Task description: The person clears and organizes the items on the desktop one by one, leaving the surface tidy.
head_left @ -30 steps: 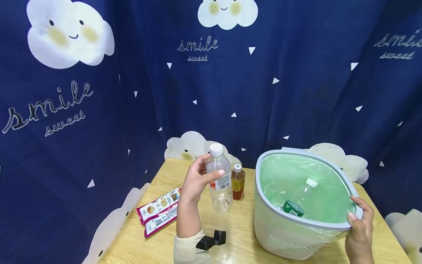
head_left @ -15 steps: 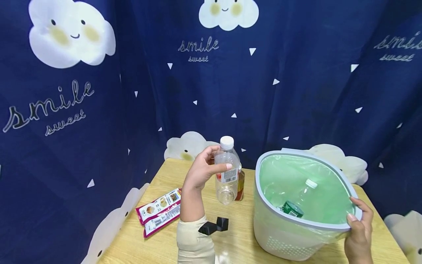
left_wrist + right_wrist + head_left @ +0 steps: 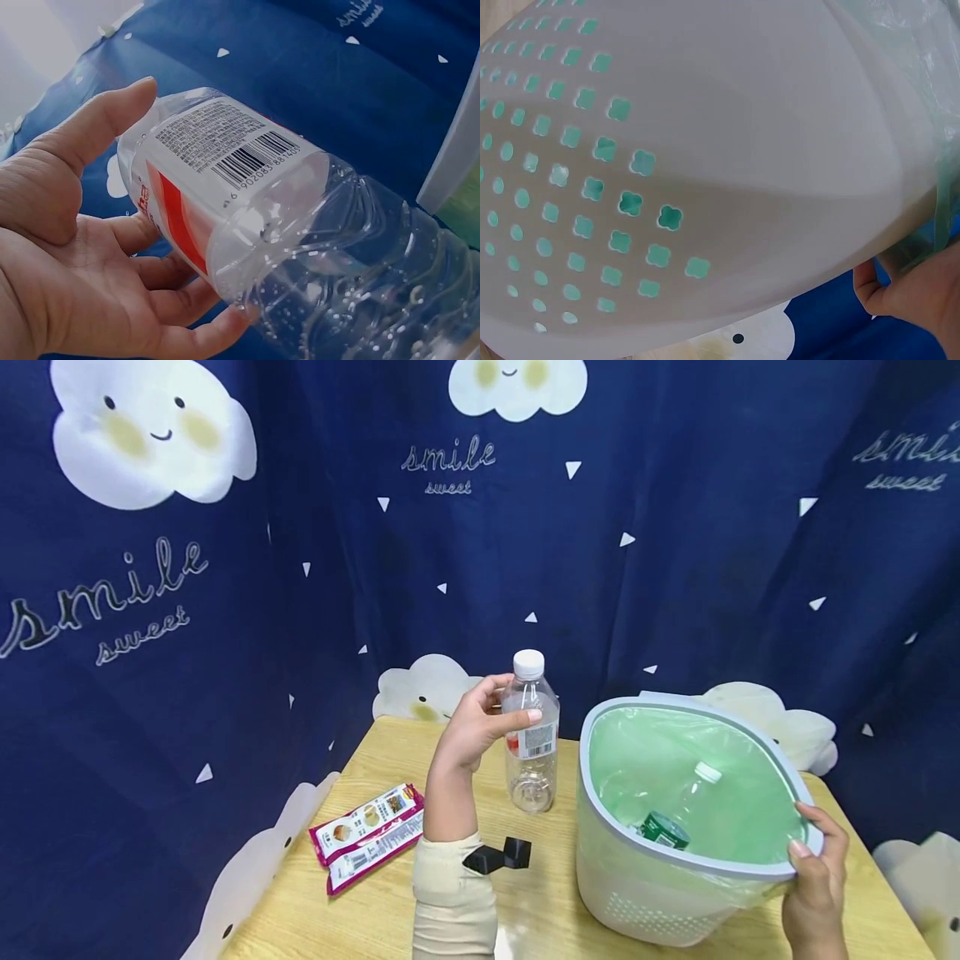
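- Centrally, a clear bottle (image 3: 531, 777) with a white cap (image 3: 528, 664) stands upright in a grasp, left of the bin (image 3: 648, 902); it appears raised over the worktop (image 3: 547, 885), though base contact cannot be told.
- Left hand (image 3: 474, 727): holds the bottle's upper body, thumb on the near face, fingers curled round the left and far sides, by the barcode label (image 3: 538, 741).
- Right hand (image 3: 821, 868): grips the bin's rim at the right.
- Handling (judged): no liquid shows, so the bottle should be light; its thin walls probably dent and spring back, and the smooth plastic may slip.
- Hold (judged): best around the label, below the shoulder; the ridged lower body could buckle if squeezed.
- Surroundings: a green liner (image 3: 727, 735) and a white-capped bottle (image 3: 696, 793) inside the bin; a packet (image 3: 367, 835) flat at left.
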`<state>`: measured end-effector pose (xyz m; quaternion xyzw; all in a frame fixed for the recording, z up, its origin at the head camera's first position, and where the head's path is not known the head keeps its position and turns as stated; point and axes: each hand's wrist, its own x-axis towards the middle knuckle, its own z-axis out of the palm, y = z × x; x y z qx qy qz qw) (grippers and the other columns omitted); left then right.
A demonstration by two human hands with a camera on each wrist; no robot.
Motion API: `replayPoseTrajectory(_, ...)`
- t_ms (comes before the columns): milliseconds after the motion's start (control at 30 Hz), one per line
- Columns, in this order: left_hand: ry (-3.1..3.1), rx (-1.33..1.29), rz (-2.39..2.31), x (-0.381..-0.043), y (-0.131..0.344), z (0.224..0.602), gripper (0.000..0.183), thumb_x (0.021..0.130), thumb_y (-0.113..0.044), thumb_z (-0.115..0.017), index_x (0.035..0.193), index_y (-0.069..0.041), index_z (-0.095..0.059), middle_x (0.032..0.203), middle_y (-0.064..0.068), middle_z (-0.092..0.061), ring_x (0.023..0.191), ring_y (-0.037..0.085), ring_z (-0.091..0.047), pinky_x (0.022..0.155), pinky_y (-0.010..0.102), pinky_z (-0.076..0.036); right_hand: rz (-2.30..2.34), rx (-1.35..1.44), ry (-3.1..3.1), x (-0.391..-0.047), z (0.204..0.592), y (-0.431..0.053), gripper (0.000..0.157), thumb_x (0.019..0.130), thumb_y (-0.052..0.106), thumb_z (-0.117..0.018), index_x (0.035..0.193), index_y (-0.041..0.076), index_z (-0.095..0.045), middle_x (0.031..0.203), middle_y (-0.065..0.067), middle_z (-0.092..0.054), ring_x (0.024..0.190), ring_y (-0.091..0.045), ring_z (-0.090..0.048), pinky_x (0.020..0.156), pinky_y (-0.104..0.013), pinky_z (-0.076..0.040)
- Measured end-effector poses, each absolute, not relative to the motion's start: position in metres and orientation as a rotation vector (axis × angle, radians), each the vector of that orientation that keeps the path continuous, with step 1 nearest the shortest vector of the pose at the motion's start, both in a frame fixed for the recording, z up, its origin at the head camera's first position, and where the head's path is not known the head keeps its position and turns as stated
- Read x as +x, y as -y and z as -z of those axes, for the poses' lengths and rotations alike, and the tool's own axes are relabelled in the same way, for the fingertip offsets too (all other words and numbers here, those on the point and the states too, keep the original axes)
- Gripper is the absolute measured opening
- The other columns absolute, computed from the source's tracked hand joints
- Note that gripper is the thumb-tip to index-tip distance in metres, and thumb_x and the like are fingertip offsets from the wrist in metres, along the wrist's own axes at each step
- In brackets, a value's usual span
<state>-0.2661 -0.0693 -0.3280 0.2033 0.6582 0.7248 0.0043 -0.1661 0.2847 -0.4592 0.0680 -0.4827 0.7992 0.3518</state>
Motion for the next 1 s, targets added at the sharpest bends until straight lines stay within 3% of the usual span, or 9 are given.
replayPoseTrajectory(467, -1.956, 0.695, -2.298, -0.280, 0.069, 0.304, 0.051, 0.080, 0.001, -0.067, 0.127, 0.000, -0.049, 0.112, 0.017, -0.056, 0.099, 0.028, -0.055, 0.085, 0.042, -0.045, -2.087, 0.217, 1.234, -0.171, 0.460, -0.288, 0.045, 0.080, -0.005, -0.037, 0.123, -0.001, -0.047, 0.122, -0.018, -0.035, 0.102, -0.021, -0.043, 0.080, -0.020, -0.042)
replayPoseTrajectory(1000, -1.892, 0.633, -2.274, -0.295, 0.053, 0.276, 0.044, 0.082, -0.002, -0.066, 0.124, -0.003, -0.052, 0.109, 0.012, -0.058, 0.099, 0.025, -0.055, 0.081, 0.042, -0.044, -2.072, 0.234, 1.239, -0.170, 0.463, -0.289, 0.045, 0.078, -0.004, -0.039, 0.123, -0.001, -0.047, 0.121, -0.018, -0.036, 0.103, -0.021, -0.042, 0.082, -0.020, -0.040)
